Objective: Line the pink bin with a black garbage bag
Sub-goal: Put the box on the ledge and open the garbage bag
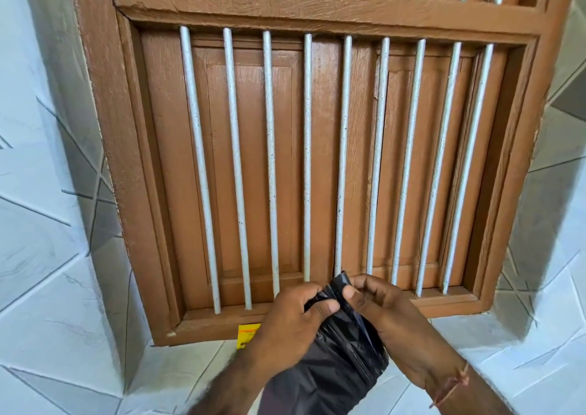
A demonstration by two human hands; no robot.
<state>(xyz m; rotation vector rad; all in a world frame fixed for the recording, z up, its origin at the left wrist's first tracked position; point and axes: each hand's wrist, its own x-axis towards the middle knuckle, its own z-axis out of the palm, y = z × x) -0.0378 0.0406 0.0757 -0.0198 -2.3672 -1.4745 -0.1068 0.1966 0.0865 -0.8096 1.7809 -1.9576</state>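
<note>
A folded black garbage bag [336, 360] hangs between my two hands at the bottom centre of the head view. My left hand [291, 316] pinches its top edge from the left, thumb over the plastic. My right hand [380, 307] grips the same top edge from the right, fingers curled on it. The rest of the bag drops down between my forearms. A thin red thread circles my right wrist. No pink bin is in view.
A brown wooden window frame [317, 5] with several vertical grey metal bars [269, 161] fills the view ahead, its shutters closed behind them. White tiled walls flank it, and a tiled ledge [177, 370] lies below. A small yellow label [249, 335] shows behind my left hand.
</note>
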